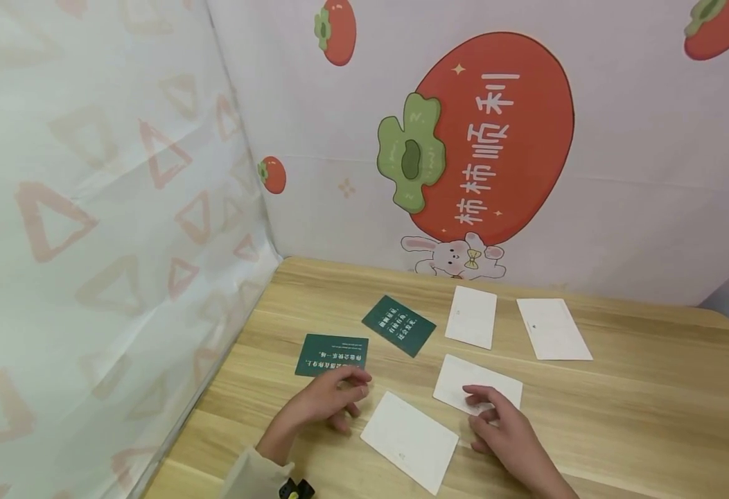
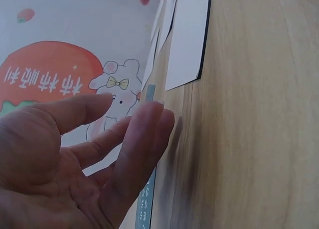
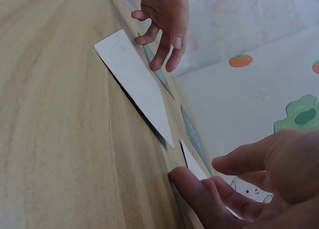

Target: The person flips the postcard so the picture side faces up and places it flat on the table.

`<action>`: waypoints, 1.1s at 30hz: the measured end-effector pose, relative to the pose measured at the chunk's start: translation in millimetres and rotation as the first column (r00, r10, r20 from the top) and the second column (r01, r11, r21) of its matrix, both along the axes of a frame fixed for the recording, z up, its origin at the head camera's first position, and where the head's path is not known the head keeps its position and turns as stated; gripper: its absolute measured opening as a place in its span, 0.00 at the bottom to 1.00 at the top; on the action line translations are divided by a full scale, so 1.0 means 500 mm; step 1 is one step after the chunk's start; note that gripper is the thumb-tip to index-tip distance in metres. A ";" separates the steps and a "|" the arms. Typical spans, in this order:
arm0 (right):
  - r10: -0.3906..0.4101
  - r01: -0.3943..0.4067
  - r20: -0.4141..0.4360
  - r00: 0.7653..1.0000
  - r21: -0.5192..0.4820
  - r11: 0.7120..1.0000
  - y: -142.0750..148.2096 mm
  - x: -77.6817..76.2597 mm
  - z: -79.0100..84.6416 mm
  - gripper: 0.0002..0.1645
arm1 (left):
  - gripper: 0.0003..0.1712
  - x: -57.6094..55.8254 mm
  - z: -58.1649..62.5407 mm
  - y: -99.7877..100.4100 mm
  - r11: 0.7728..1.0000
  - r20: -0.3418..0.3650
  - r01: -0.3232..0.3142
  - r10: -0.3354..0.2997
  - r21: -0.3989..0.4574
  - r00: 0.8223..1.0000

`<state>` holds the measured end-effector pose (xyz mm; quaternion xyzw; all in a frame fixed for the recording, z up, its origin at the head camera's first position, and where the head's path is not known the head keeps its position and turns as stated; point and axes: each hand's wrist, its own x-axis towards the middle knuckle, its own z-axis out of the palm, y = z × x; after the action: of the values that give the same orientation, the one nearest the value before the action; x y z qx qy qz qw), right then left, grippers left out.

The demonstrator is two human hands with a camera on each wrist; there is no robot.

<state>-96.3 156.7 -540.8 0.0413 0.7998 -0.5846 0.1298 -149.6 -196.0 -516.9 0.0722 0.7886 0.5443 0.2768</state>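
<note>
My left hand (image 1: 330, 398) hovers with loosely bent fingers just in front of a dark green card (image 1: 332, 348) printed with white characters, overlapping its near edge in the head view. Between the two hands lies a white card (image 1: 409, 440), turned at an angle. Over another white card (image 1: 479, 378) hangs my right hand (image 1: 506, 433), covering that card's near right part. Nothing sits between the thumb and fingers of the left hand (image 2: 94, 149) in its wrist view. Likewise the right hand (image 3: 254, 179) has a gap between thumb and fingers.
Farther back on the wooden table (image 1: 645, 409) lie a second green card (image 1: 398, 326) and two white cards, one in the middle (image 1: 471, 317) and one to the right (image 1: 554, 329). A printed cloth wall (image 1: 639, 229) rises behind the table; another (image 1: 121, 291) stands at its left edge.
</note>
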 end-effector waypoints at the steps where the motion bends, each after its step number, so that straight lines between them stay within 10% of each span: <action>1: 0.006 -0.006 -0.005 1.000 0.009 1.000 0.000 0.003 -0.001 0.28 | 0.23 0.003 0.000 0.003 1.000 -0.003 0.000 0.000 -0.004 1.000; 11: 0.083 -0.083 -0.005 0.997 0.024 0.996 -0.007 0.051 -0.011 0.37 | 0.24 0.029 -0.003 0.023 1.000 -0.025 0.001 -0.001 -0.028 1.000; 16: 0.231 -0.199 -0.135 0.964 0.213 0.957 -0.019 0.068 -0.020 0.42 | 0.24 0.042 0.003 0.034 0.998 -0.026 -0.030 0.029 -0.056 0.999; 33: 0.281 -0.166 -0.194 0.940 0.459 0.873 -0.047 0.067 -0.018 0.30 | 0.25 0.045 0.003 0.056 0.993 -0.004 -0.044 0.043 -0.106 0.999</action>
<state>-62.6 133.2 -549.6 -0.0995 0.9193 -0.3721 0.0809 -126.9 -168.0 -515.5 0.0407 0.8180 0.5076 0.2676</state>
